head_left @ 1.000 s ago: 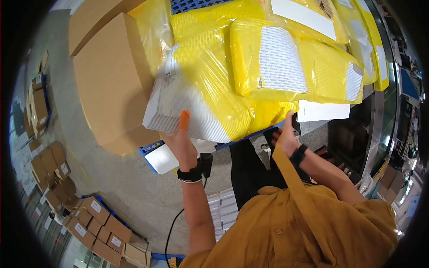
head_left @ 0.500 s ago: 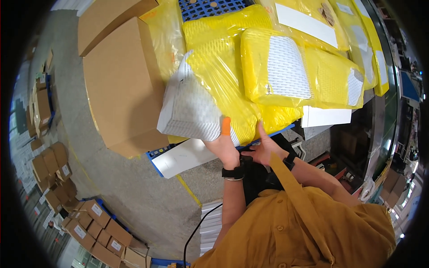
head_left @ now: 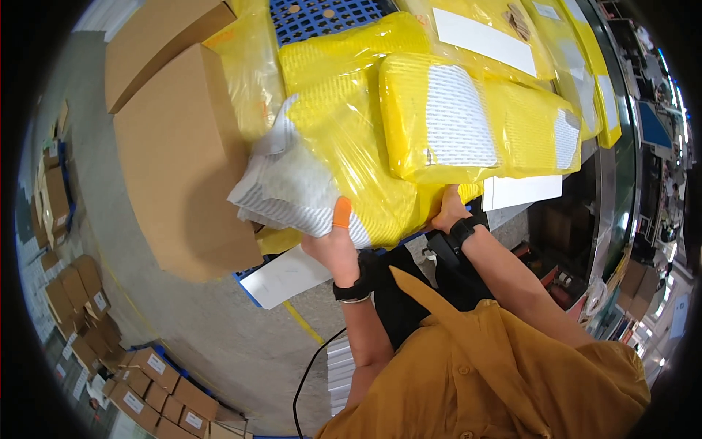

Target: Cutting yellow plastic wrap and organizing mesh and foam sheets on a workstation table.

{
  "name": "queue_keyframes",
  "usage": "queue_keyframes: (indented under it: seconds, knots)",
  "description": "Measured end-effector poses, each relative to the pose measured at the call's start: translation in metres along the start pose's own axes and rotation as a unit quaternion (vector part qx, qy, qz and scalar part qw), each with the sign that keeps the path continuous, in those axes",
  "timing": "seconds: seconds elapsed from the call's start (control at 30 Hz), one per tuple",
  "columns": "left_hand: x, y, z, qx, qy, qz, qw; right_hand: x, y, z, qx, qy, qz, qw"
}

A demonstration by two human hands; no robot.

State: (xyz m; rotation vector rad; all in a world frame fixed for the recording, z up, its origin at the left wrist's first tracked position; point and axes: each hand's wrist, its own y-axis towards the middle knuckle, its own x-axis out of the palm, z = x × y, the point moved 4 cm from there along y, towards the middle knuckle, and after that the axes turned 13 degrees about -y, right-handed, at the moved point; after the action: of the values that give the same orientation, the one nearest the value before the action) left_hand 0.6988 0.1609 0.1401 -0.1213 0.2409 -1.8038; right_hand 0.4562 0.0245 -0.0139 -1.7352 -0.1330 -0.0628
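A translucent yellow plastic bag lies slanted across the near side of the pile. White printed sheets stick out of its left end, their corners bent and fanned. My left hand is closed on the bag's near left corner, its thumb, in an orange finger cover, on top and its fingers hidden underneath. At the near right edge of the yellow plastic my right hand grips, with most of its fingers out of sight below. Another filled yellow bag rests just beyond, overlapping the first.
Large brown cartons stand to the left of the bags. A blue pallet shows under the pile. White card sticks out below my left hand. Boxes are stacked on the floor at lower left; a metal-edged bench runs along the right.
My left hand has moved left and nearer with the bag's corner, and the sheets' end has bent and fanned. My right hand has shifted right and farther in under the yellow plastic's edge.
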Motion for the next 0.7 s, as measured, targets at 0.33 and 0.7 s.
queue_keyframes:
  seconds: [0.33, 0.7]
  knots:
    - [-0.009, 0.041, 0.032, -0.063, -0.098, -0.06, 0.991, 0.005, 0.002, 0.002, 0.013, 0.047, 0.08, 0.996]
    - [-0.006, -0.054, 0.039, 0.002, -0.025, 0.064, 0.998, -0.001, 0.007, 0.004, 0.032, 0.007, 0.039, 0.999]
